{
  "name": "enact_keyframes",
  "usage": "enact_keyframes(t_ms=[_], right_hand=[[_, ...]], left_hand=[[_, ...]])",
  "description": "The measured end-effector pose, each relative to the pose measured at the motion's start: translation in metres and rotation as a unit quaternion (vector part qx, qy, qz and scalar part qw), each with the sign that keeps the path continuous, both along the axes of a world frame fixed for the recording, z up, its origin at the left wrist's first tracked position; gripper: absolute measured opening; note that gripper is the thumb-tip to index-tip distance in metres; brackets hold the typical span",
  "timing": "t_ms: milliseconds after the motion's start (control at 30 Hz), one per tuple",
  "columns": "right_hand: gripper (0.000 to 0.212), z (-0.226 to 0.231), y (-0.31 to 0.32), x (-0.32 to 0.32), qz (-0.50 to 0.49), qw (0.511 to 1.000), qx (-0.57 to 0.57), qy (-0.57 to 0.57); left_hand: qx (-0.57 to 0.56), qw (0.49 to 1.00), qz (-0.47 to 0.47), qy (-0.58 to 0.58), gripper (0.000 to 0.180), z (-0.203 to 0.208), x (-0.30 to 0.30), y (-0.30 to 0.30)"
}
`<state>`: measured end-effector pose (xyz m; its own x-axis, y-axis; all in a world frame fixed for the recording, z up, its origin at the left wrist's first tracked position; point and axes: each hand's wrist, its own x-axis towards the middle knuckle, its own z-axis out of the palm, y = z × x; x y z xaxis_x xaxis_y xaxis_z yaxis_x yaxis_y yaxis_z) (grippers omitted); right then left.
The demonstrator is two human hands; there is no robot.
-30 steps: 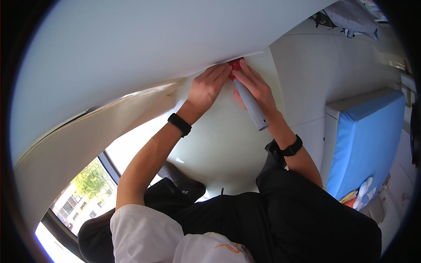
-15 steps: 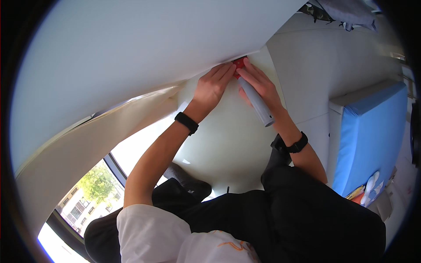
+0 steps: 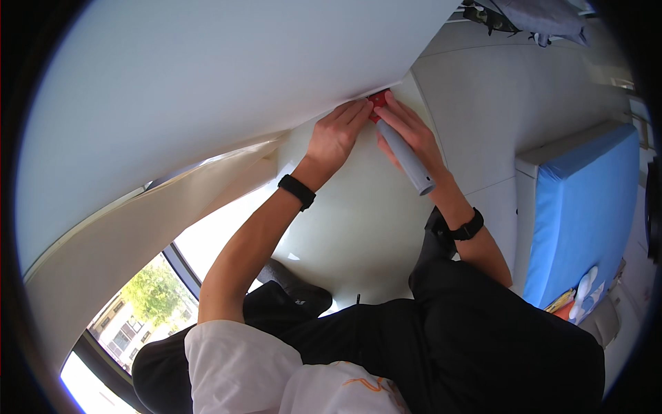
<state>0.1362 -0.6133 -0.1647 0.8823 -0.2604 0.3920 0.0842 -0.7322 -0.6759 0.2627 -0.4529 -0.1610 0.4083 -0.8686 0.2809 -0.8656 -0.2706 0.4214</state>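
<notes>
A scraper-like tool with a red head [image 3: 378, 101] and a grey tubular handle [image 3: 407, 159] sits against the foot of the white wall [image 3: 227, 62]. Its far edge meets the line where wall and floor [image 3: 338, 214] join. My right hand [image 3: 412, 134] is closed around the tool just below and beside the head, fingers reaching forward to the wall. My left hand [image 3: 336, 134] has its fingers together, their tips pressed on the left side of the red head. The handle's free end slants back toward me. Part of the head is hidden under my fingers.
To the right stands a low bed or bench with a blue cover [image 3: 586, 214]. A cream curtain [image 3: 172, 214] hangs along the left wall, beside a window [image 3: 148, 297]. My bent legs [image 3: 441, 324] are close below. A grey plush-like item [image 3: 545, 21] lies at upper right.
The handle's free end has shifted slightly right and up. Both hands stay at the red head, with only slight movement.
</notes>
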Motion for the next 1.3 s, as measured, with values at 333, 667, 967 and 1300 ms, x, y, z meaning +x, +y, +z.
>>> enact_keyframes(t_ms=[333, 667, 967, 1300], right_hand=[[0.046, -0.001, -0.003, -0.001, -0.027, 0.997, -0.073, -0.001], [0.049, 0.002, -0.008, -0.001, -0.03, 0.997, -0.069, 0.016], [0.048, -0.002, -0.009, -0.002, -0.037, 0.998, -0.055, 0.024], [0.052, 0.0, -0.009, -0.005, -0.02, 0.998, -0.031, 0.044]], left_hand=[[-0.026, 0.999, 0.002, -0.021, 0.041, -0.003, 0.002, -0.008], [-0.038, 0.999, 0.0, -0.032, 0.041, -0.003, 0.004, -0.011], [-0.038, 0.999, -0.011, -0.012, 0.042, -0.006, 0.004, -0.015], [-0.032, 0.999, -0.005, -0.005, 0.042, -0.009, 0.002, -0.014]])
